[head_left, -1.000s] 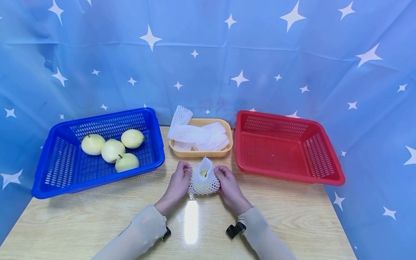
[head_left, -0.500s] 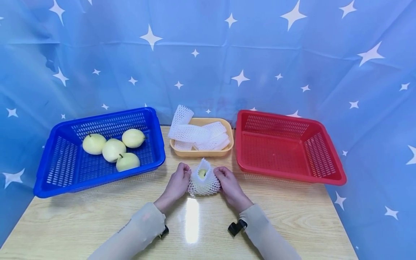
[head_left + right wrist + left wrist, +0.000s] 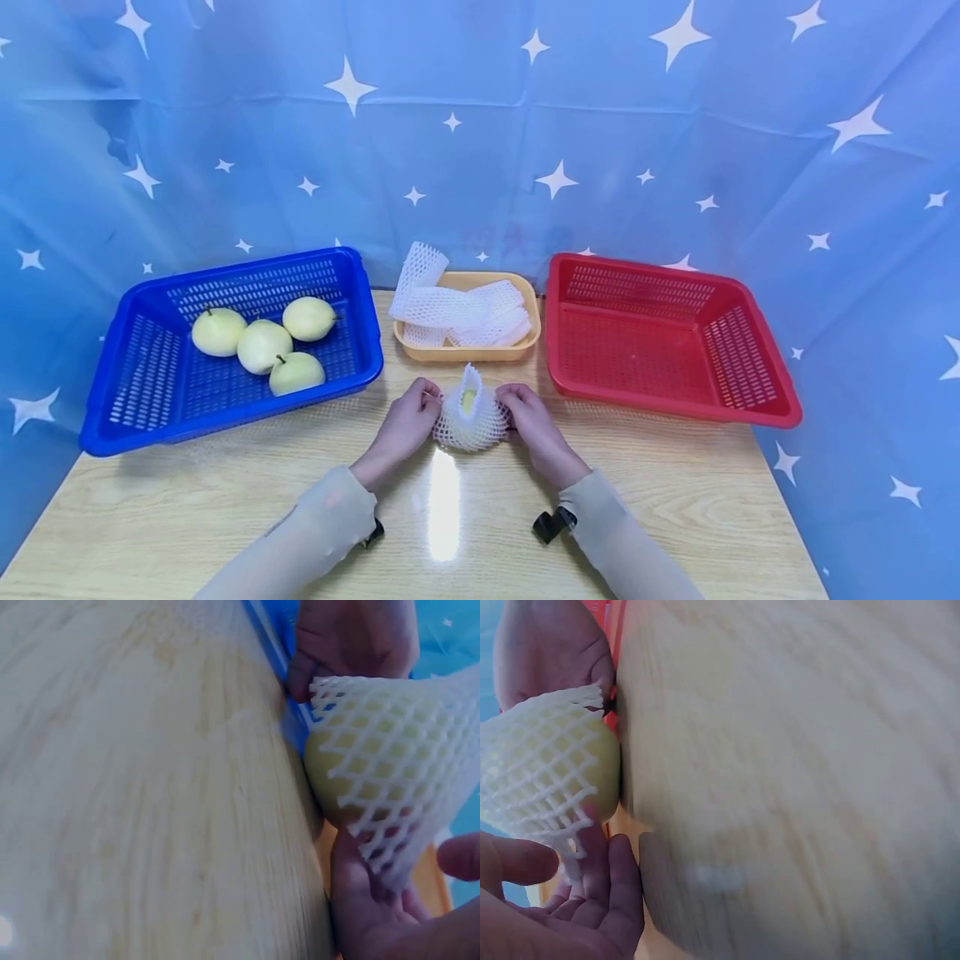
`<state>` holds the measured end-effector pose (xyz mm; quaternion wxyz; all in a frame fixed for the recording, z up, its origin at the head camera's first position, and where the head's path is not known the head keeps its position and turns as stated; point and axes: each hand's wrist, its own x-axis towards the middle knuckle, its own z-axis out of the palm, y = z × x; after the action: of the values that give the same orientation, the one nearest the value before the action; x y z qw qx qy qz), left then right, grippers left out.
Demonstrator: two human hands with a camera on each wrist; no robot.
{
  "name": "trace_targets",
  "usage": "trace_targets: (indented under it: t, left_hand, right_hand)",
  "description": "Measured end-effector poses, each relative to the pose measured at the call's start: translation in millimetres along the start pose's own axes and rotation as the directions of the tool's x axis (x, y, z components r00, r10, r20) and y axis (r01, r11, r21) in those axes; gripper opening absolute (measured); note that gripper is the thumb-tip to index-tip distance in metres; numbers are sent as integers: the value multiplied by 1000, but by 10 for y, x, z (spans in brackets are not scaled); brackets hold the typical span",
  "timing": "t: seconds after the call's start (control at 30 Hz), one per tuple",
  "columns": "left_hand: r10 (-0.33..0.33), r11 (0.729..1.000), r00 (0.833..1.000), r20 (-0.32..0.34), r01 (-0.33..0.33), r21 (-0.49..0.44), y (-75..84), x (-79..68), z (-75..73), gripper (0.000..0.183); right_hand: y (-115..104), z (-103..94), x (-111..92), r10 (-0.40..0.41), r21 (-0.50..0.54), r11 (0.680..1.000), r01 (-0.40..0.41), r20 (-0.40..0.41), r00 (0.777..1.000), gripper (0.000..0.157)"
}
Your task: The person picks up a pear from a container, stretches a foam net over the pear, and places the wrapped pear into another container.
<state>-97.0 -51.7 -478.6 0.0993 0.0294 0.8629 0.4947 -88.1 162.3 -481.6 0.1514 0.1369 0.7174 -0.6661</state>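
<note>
A pale wood table [image 3: 660, 517], streaked by a bright reflection, fills the foreground as two arms in light sleeves [image 3: 292, 533] reach across it, a black device [image 3: 553, 525] showing at the right wrist. The person's left hand [image 3: 401, 427] and right hand [image 3: 542, 433] flank a white foam net [image 3: 472, 429], each with fingers bent around its lower edge and clamped on the mesh; in the right wrist view the right thumb stands apart from the netting.

Inside the net, between the hands, a pear [image 3: 609, 769] sits on the tabletop. Its skin is a smooth, pale yellow-green, seen through the diamond-shaped openings, and its lower part is bare where the mesh edge rides up. The net is stretched wide at the bottom and narrows upward to a point, with a tall opening that exposes a patch of the fruit from above.

Just beyond, a yellow tray [image 3: 467, 354] holds more foam nets [image 3: 491, 312], flattened and overlapping, one leaning up over its left rim. To its left, a blue basket [image 3: 225, 418] bears four pale pears [image 3: 297, 373]; to its right stands a red basket [image 3: 630, 333]. A blue backdrop [image 3: 450, 50] scattered with white stars hangs behind.
</note>
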Motion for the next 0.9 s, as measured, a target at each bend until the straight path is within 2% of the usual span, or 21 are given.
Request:
trace_targets:
  t: [0.13, 0.27, 0.37, 0.53, 0.63, 0.9]
  left_hand:
    - [-59, 993, 998, 27, 61, -102, 7, -31, -60, 30]
    - [-78, 991, 996, 34, 82, -110, 11, -69, -120, 35]
    - [-59, 992, 997, 44, 63, -109, -1, -83, -129, 28]
    - [15, 995, 999, 35, -11, -103, -23, -92, -127, 13]
    - [52, 996, 998, 22, -51, -74, -28, -93, -132, 12]
    - [84, 996, 996, 23, -84, 9, -16, -86, -142, 11]
  right_hand:
    - [-12, -75, -15, -13, 28, 1000, 11, 68, 998, 34]
    - [-4, -144, -26, -85, -22, 996, 89, 136, 987, 36]
    - [-10, -182, -41, -159, -96, 980, 175, 161, 974, 35]
    - [-48, -204, -61, -253, -239, 926, 292, 182, 950, 31]
    - [-58, -210, -63, -270, -298, 900, 318, 191, 944, 28]
    - [-41, -214, -47, -298, -372, 859, 350, 191, 935, 29]
